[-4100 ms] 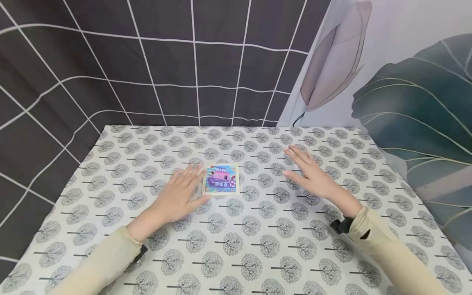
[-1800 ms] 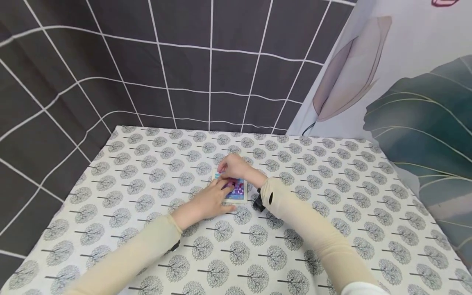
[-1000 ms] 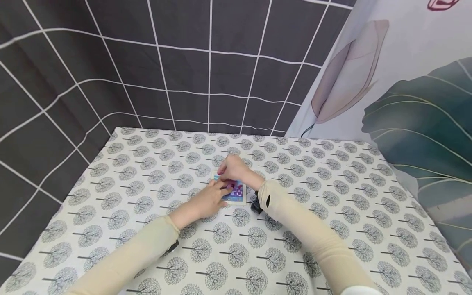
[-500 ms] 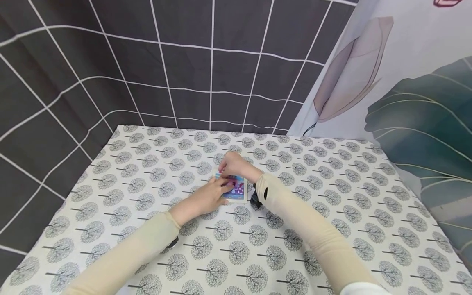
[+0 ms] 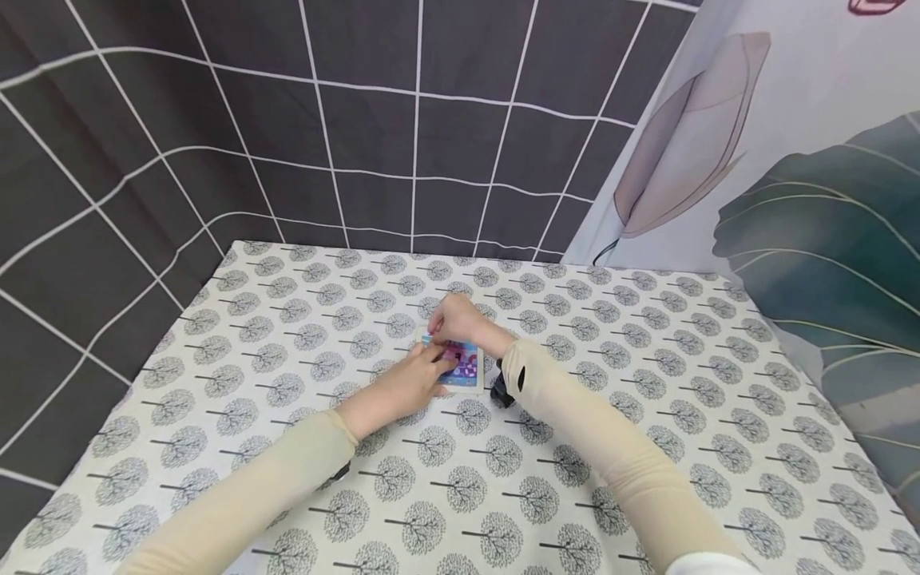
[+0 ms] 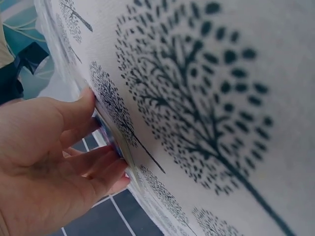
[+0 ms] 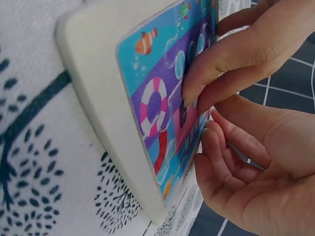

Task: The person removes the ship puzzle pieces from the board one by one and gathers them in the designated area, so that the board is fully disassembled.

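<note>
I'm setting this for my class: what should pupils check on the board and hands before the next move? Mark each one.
1. Board lying on the cloth: ok.
2. Left hand touching the picture: ok, its fingertips are on it.
3. Right hand at the board's far side: ok.
4. Whole picture visible: not ok, the hands cover part of it.
5. Loose piece in the right fingertips: cannot tell, the fingers hide it.

Fingers (image 5: 443, 366) on a colourful board (image 5: 469, 374)
</note>
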The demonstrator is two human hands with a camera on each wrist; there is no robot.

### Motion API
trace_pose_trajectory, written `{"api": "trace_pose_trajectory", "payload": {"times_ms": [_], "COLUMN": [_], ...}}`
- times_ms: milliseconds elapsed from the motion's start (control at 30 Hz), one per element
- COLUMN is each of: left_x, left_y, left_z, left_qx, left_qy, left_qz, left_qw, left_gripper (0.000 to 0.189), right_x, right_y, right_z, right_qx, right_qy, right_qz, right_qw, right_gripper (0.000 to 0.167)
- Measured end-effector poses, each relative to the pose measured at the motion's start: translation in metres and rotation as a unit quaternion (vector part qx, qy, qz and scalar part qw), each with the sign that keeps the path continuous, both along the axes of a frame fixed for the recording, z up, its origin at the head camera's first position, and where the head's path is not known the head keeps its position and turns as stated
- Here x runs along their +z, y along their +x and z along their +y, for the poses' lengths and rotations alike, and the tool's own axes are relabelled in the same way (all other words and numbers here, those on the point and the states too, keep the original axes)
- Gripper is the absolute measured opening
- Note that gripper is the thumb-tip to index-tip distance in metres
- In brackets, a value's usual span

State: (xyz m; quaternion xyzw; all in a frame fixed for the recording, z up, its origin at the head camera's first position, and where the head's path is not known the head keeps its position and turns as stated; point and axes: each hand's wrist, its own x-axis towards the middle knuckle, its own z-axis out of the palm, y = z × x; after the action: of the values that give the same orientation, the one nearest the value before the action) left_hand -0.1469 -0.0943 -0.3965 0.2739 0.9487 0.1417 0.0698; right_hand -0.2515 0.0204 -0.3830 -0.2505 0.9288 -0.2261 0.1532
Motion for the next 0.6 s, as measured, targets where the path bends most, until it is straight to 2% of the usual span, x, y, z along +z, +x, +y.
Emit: {"api": "trace_pose_trajectory", "payload": {"times_ms": [167, 267, 600], "left_x": [-0.0002, -0.0003, -0.0021], "left_y": [-0.0012, -0.0018, -0.0008], "left_z": [0.0016, 0.0029, 0.0075], "left_qx": [0.015, 0.021, 0.014], "left_qy": [0.011, -0.001, -0.036], "left_qz": [-0.013, -0.017, 0.030], "left_qw": [0.9997, 0.9996, 0.9988], "left_gripper": [0.051, 0.052, 0.051], "right_x": [-0.0004, 0.0004, 0.0025], "right_y": [-0.0014, -0.0016, 0.0004], "right_z": [0.0006, -0.0002, -0.0010], "right_qx": [0.013, 0.023, 0.005], "right_qy": [0.006, 0.016, 0.007], "right_qz": [-0.030, -0.036, -0.049], "right_qw": [0.9994, 0.9990, 0.9988], "right_gripper": [0.014, 0.010, 0.021]}}
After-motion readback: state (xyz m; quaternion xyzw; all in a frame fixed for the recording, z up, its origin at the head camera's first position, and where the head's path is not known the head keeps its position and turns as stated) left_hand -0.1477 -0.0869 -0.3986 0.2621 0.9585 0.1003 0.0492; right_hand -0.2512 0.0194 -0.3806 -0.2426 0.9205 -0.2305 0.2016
